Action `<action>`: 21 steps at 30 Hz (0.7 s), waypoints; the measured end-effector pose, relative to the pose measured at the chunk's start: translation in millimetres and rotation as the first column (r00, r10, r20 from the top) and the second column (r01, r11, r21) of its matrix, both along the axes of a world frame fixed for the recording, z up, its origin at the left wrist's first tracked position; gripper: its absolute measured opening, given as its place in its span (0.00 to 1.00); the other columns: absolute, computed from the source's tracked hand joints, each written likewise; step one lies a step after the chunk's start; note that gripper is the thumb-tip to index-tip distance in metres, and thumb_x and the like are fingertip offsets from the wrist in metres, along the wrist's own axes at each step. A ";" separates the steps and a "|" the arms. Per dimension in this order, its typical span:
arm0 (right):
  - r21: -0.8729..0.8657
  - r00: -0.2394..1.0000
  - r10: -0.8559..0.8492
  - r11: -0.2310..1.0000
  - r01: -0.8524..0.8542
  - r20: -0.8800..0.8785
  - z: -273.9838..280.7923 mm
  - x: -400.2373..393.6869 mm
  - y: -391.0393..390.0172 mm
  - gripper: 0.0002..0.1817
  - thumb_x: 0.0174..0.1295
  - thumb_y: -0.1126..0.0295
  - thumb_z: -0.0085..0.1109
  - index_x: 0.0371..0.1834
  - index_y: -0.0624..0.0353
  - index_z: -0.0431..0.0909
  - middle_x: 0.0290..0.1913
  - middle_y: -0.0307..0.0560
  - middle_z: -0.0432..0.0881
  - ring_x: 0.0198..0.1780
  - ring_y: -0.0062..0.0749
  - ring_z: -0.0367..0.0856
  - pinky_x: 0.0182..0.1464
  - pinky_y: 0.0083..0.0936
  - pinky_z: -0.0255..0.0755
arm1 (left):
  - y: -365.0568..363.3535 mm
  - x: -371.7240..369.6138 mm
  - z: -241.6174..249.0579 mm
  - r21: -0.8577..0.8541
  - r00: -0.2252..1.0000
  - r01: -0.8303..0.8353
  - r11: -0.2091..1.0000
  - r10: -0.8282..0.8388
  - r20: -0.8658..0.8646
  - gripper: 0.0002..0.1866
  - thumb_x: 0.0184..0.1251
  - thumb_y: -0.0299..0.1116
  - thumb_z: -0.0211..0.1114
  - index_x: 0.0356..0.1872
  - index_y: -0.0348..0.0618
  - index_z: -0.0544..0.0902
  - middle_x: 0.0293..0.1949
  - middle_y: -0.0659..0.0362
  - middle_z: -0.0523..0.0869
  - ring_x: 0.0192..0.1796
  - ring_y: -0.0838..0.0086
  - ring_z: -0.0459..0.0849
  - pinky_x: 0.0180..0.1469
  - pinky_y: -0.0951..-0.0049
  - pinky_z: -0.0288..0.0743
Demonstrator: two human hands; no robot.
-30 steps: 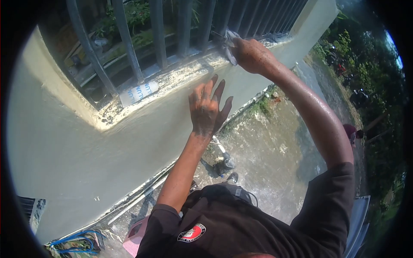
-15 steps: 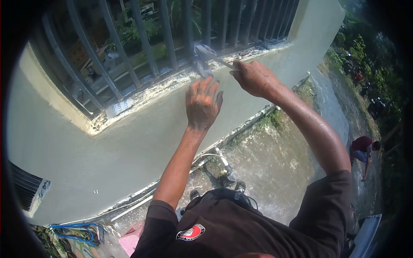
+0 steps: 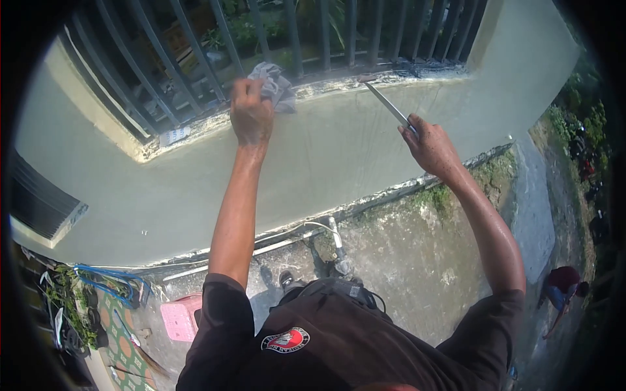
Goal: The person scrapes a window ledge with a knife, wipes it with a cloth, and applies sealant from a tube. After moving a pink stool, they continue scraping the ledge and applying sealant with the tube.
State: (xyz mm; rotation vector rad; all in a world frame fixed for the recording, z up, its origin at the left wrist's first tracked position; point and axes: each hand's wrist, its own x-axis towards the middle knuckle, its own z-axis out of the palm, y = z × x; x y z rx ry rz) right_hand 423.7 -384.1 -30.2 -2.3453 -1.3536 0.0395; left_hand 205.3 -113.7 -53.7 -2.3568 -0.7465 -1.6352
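Observation:
At the window sill (image 3: 326, 86), my left hand (image 3: 251, 112) is closed on a crumpled grey cloth (image 3: 278, 90), which hangs out to the right of the fingers. My right hand (image 3: 427, 144) grips a knife (image 3: 386, 103) with a long, narrow metal blade. Its blade slants up and left, with the tip near the sill's front edge; the handle is mostly hidden in my fist. The sill has rough, flaking white and dark patches along the foot of the metal window bars (image 3: 293, 39).
Below the sill is a smooth grey wall (image 3: 306, 150). A white pipe (image 3: 336, 236) rises from the concrete floor near my feet. A pink plastic stool (image 3: 180, 317) and a blue hose (image 3: 111, 272) lie to the left. Another person (image 3: 562, 287) crouches far right.
My left hand has moved left along the sill and now holds the cloth, previously around the blade. My right hand has drawn right and down, leaving the blade bare.

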 end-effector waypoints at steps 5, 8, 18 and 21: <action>0.034 0.997 0.080 0.996 -0.080 -0.004 -2.8 6.4 16.3 0.19 0.75 0.55 0.51 0.53 0.60 0.77 0.28 0.62 0.84 0.36 0.61 0.85 0.42 0.53 0.76 | 8.0 -48.4 22.2 -0.070 0.956 -0.211 0.975 0.221 0.194 0.21 0.47 0.13 0.64 0.46 0.39 0.84 0.45 0.52 0.77 0.50 0.57 0.83 0.50 0.61 0.83; 0.019 0.991 0.134 0.991 -0.134 -0.022 -4.1 -7.6 32.6 0.19 0.75 0.55 0.51 0.53 0.61 0.77 0.28 0.62 0.84 0.36 0.62 0.85 0.42 0.54 0.76 | 9.5 -45.3 30.9 -0.089 0.947 -0.231 0.969 0.245 0.207 0.21 0.49 0.13 0.64 0.47 0.39 0.85 0.47 0.52 0.77 0.49 0.56 0.84 0.50 0.62 0.83; -0.054 0.994 0.107 0.993 -0.106 0.014 3.8 -40.9 62.4 0.19 0.75 0.55 0.51 0.52 0.61 0.76 0.28 0.62 0.84 0.36 0.61 0.85 0.42 0.53 0.77 | 57.1 -28.4 -7.7 -0.144 0.947 -0.255 0.956 0.217 -0.236 0.10 0.61 0.26 0.61 0.42 0.37 0.85 0.45 0.51 0.85 0.52 0.52 0.82 0.58 0.59 0.77; -0.068 0.998 0.067 0.996 -0.066 0.017 10.2 -53.0 78.9 0.20 0.75 0.55 0.51 0.54 0.61 0.76 0.28 0.61 0.85 0.36 0.60 0.86 0.43 0.53 0.77 | 67.8 -30.8 8.0 -0.171 0.959 -0.209 0.963 0.169 -0.226 0.07 0.63 0.25 0.60 0.36 0.38 0.86 0.44 0.50 0.85 0.50 0.51 0.85 0.51 0.55 0.81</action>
